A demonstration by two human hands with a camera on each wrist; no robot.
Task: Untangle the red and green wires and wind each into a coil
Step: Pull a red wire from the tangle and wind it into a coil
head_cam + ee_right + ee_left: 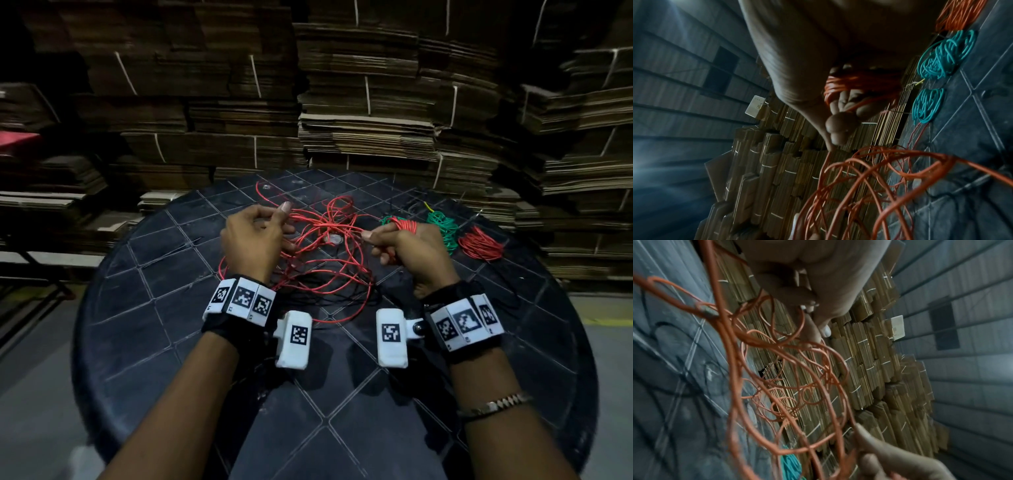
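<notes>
A loose tangle of red wire sprawls over the middle of the round black table. My left hand hovers at its left side and pinches one red strand between thumb and fingertips. The left wrist view shows the tangle hanging below those curled fingers. My right hand has red wire wound round its fingers as a small coil and pinches the strand leading into the tangle. That winding also shows in the right wrist view. No green wire lies in the tangle.
Right of my right hand lie a green coil, a second green coil partly hidden behind the fingers, and a finished red coil. Stacks of flattened cardboard wall off the far side. The table's near half carries nothing.
</notes>
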